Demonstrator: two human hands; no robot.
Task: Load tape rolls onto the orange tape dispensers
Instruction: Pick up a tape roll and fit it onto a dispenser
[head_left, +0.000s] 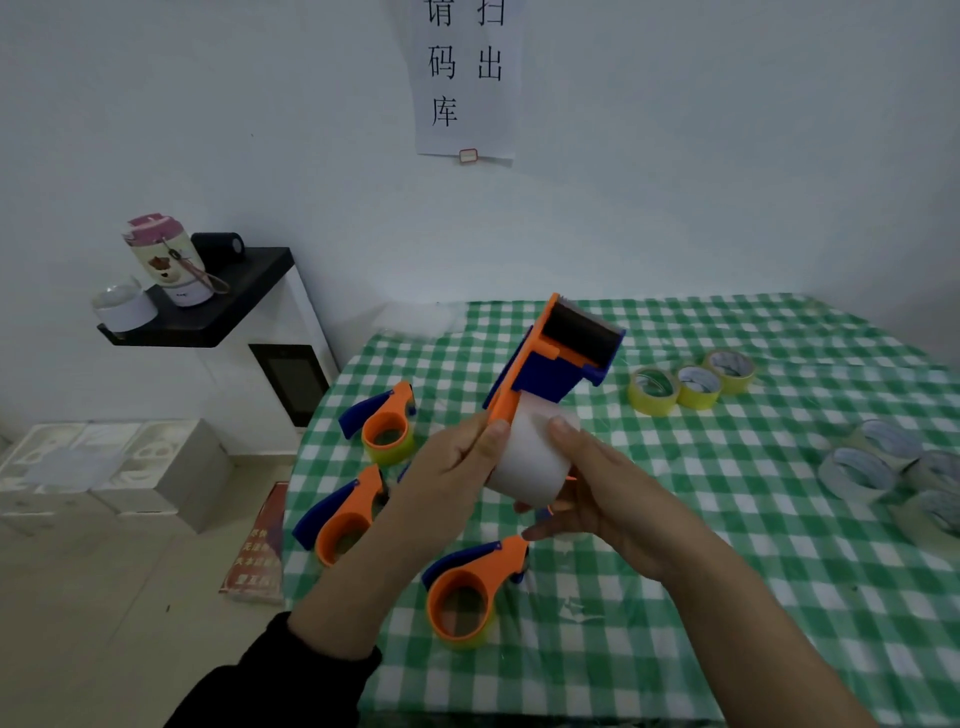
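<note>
Above the checked table (727, 571), the left hand (457, 462) grips an orange dispenser (561, 358) and the right hand (613, 499) clasps a white roll (524, 457) against it. Three dispensers nearby (467, 592) look already loaded; spare rolls (691, 384) wait.

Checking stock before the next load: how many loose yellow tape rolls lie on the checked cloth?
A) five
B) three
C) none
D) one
B: three yellow tape rolls lie in a row on the checked cloth, to the right of the raised dispenser.
</note>
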